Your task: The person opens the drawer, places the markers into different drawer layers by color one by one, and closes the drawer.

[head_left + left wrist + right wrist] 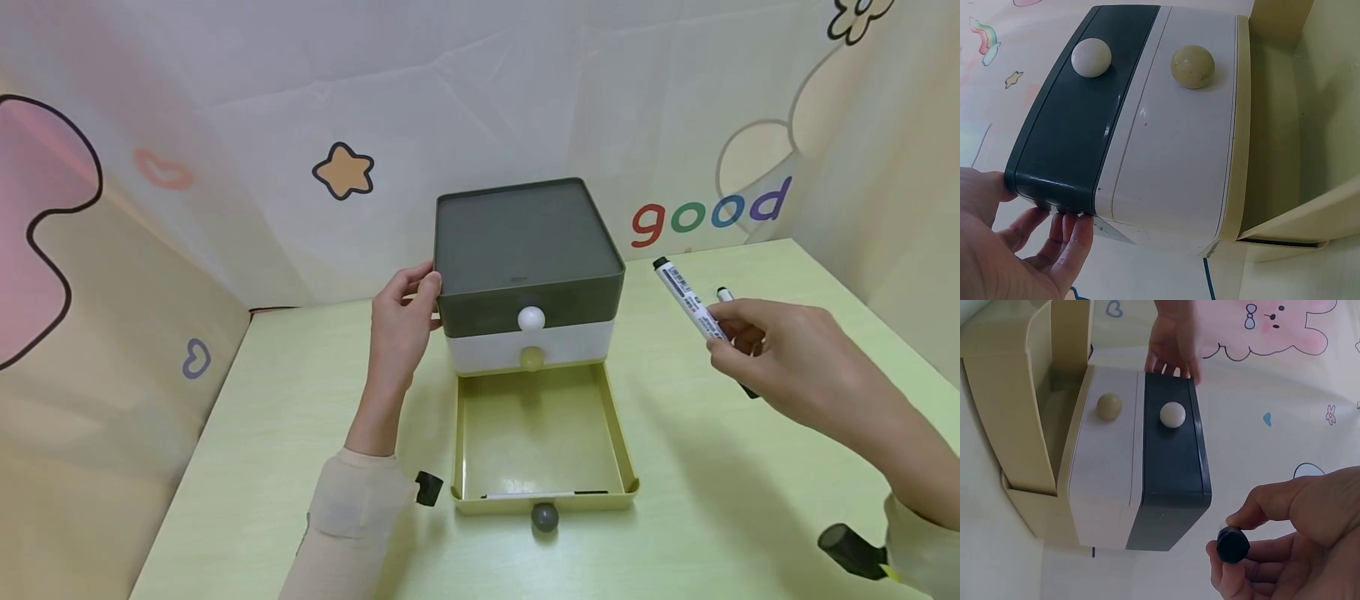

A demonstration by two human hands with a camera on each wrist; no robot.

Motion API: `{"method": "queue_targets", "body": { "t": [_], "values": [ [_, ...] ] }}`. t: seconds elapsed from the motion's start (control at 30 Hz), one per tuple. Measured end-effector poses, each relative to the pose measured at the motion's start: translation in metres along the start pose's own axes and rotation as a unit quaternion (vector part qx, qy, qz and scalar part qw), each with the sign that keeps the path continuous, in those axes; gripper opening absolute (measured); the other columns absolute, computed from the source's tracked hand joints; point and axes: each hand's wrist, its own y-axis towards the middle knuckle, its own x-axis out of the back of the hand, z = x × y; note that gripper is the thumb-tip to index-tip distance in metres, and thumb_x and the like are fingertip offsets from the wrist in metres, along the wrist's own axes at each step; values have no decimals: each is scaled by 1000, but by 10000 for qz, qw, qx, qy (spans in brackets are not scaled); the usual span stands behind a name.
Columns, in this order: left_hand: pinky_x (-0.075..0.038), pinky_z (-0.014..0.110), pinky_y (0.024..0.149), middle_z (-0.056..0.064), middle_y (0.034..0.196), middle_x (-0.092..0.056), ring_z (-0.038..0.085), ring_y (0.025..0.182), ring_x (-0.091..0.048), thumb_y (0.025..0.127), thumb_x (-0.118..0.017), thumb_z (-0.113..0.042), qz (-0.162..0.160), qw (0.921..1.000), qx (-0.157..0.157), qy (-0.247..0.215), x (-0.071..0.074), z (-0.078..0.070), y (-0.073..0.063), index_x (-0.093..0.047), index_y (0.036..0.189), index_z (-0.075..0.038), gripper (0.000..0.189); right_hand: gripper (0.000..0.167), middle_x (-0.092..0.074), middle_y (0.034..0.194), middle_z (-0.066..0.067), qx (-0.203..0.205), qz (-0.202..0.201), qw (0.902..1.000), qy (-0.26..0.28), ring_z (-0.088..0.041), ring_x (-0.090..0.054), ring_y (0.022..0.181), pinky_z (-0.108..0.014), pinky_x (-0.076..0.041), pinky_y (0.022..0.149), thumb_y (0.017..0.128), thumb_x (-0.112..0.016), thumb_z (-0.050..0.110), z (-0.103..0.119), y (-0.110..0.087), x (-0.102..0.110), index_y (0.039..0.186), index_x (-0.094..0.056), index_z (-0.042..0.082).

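A small desktop drawer box (528, 242) stands on the table, with a dark top drawer, a white middle drawer and a yellow bottom drawer (536, 433) pulled out. My left hand (401, 321) touches the dark section's left side, its thumb by the front corner. Raised to the right of the box, my right hand (787, 354) pinches a white whiteboard marker (686, 296) with a black cap. In the right wrist view that marker's black end (1233, 544) faces the camera. Inside the bottom drawer, a thin white-and-black pen-like item (540, 495) lies along the front wall, mostly hidden.
Another black-capped marker (724, 294) lies on the pale green table (285, 467) behind my right hand, partly covered by it. Round knobs, including a grey one (545, 517), stick out from the drawer fronts. A printed curtain (517, 100) hangs close behind the box.
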Motion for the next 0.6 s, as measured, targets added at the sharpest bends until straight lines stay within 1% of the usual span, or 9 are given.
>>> {"method": "queue_targets", "body": {
  "t": [0.1,0.27,0.43,0.6],
  "values": [
    [-62,36,81,8,112,-66,24,90,-66,104,-59,-23,-8,10000,-3,-17,0,0,0,-68,136,-13,34,30,-67,77,-1,43,77,9999,49,-14,-55,60,-28,-37,46,94,-67,8,5,-1,-1,121,-69,-6],
    [-62,36,80,8,112,-66,24,90,-66,104,-59,-23,7,10000,-7,-46,-1,0,1,-69,135,-13,34,27,-66,78,0,155,101,9998,81,-13,-53,60,-27,-38,46,94,-67,7,12,-3,-1,119,-71,-2],
    [-62,37,81,8,113,-66,24,91,-66,104,-59,-24,-5,10000,12,-11,-1,0,1,-68,135,-13,34,18,-63,77,4,532,-25,9986,32,-11,-51,59,-26,-39,47,93,-68,5,20,-7,-5,110,-73,7],
    [-62,39,83,8,113,-66,25,91,-66,104,-59,-24,-12,10000,25,5,0,0,0,-68,136,-13,35,20,-60,77,6,758,15,9971,-1,-10,-45,54,-26,-37,48,92,-67,2,30,-7,-9,109,-73,12]
  ]
}}
